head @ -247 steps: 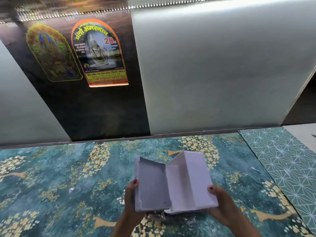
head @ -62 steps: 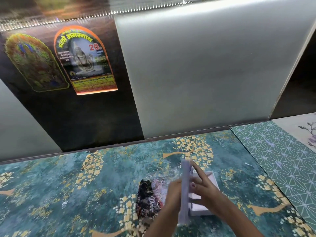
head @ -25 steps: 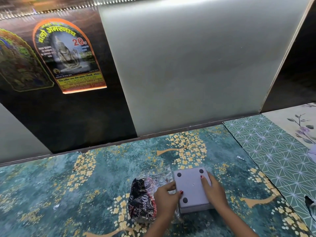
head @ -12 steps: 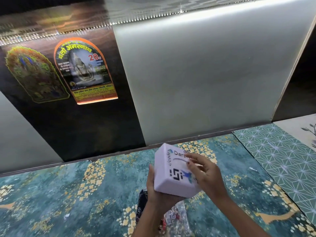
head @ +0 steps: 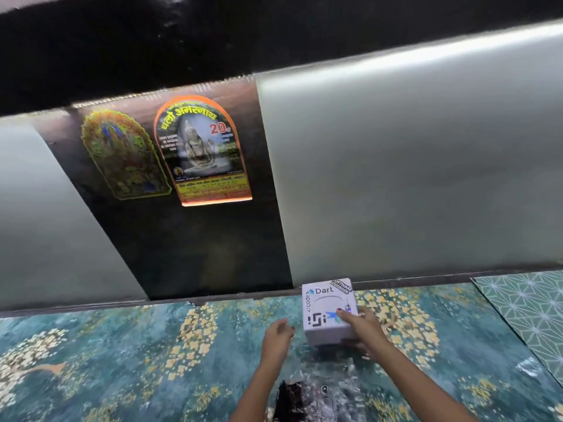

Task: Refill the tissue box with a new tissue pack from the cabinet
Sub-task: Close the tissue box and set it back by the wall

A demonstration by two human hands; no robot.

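Only one view: head-worn, wide-angle, aimed forward and down over the teal floral surface [head: 122, 360]. Close above that surface, with both forearms entering from the bottom edge. Beyond the surface's far edge, frosted panels [head: 411, 178] and a dark panel bearing an arched poster [head: 201, 150], leaning through lens distortion. Right of the surface, a geometric-patterned mat [head: 530, 312] at the frame border.
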